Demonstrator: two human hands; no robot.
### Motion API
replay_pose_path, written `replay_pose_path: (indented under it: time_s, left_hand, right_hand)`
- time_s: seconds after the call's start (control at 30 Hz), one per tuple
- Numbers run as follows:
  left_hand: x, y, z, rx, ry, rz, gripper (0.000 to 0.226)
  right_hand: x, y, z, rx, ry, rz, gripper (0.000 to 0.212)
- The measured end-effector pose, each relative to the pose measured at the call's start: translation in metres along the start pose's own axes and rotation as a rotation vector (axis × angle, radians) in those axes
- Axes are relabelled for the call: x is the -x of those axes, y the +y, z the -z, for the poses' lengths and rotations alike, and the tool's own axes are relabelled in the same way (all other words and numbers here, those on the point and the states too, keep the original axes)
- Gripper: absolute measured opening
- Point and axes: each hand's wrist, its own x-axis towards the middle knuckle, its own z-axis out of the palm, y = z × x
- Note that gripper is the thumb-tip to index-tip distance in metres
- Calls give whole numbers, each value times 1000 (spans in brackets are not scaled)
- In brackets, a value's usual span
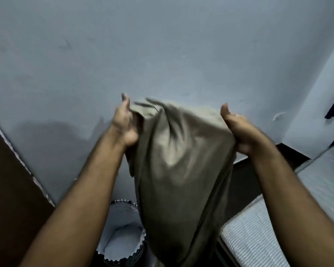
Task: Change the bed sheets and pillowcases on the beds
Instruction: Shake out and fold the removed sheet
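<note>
An olive-grey pillowcase (pixel 179 170) hangs in front of me, held up by its top edge against a pale blue wall. My left hand (pixel 124 125) grips the left end of that edge, and my right hand (pixel 237 130) grips the right end. The cloth droops in folds between my forearms and its lower end falls out of view at the bottom. It looks blurred. Whether a pillow is inside it cannot be told.
A round laundry basket (pixel 121 234) with a zigzag pattern and white cloth inside stands on the floor below the pillowcase. A bare mattress (pixel 289 218) with fine stripes lies at the lower right. A dark brown panel (pixel 10 185) fills the left edge.
</note>
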Motion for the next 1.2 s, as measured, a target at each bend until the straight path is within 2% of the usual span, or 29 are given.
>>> replay_pose_path:
  time_s: [0.07, 0.1, 0.17, 0.23, 0.33, 0.37, 0.4, 0.47, 0.53, 0.57, 0.63, 0.73, 0.83, 0.93, 1.0, 1.07, 1.13, 1.2]
  left_hand:
    - [14, -41, 18, -35, -73, 188, 108]
    - [22, -64, 26, -104, -57, 273, 111]
    - [33, -92, 33, -160, -26, 294, 101]
    - [30, -93, 29, -185, -52, 163, 86]
    - [24, -60, 11, 2, -65, -60, 51]
    - [25, -46, 8, 45, -64, -103, 42]
    - [26, -39, 7, 65, -66, -135, 45]
    - [32, -49, 10, -131, -1, -56, 59]
    - [42, -81, 14, -363, -3, 77, 42]
    - [49, -94, 14, -447, -25, 115, 44]
    - [46, -104, 11, -473, -42, 11, 60]
    - [41, -81, -11, -240, -80, -99, 24]
    - [38, -57, -23, -250, -118, -121, 32]
    - [39, -52, -28, -233, -70, -114, 41]
    - [43, -51, -32, -153, -37, -113, 48]
    - [45, -51, -37, -69, -39, -124, 51]
    - [45, -54, -41, 3, -29, -142, 50]
    - [44, -58, -49, 59, -15, -151, 50]
  right_hand:
    - [1, 10, 2, -163, -21, -83, 57]
    - [3, 14, 4, -235, -24, -108, 53]
    - [4, 18, 7, -277, -52, -103, 46]
    - [6, 16, 11, -258, -82, -33, 43]
    - [15, 14, 21, -347, -196, 126, 27]
    - [18, 18, 24, -319, -200, 156, 28]
    - [21, 23, 24, -228, -183, 163, 31]
    - [25, 30, 23, -13, -90, 148, 26]
    - [23, 37, 26, 11, -54, 99, 12]
    - [22, 37, 27, -30, -51, 76, 10]
    - [20, 35, 28, -124, 31, 92, 14]
    - [15, 33, 30, -227, 301, 129, 18]
    - [14, 37, 35, -151, 407, 84, 23]
    - [25, 45, 37, -170, 269, -63, 48]
    - [36, 49, 44, -341, 113, -112, 75]
    - [49, 60, 51, -521, 39, -82, 91]
    - [62, 84, 50, -630, 47, -69, 95]
    - [76, 115, 37, -612, 1, -131, 91]
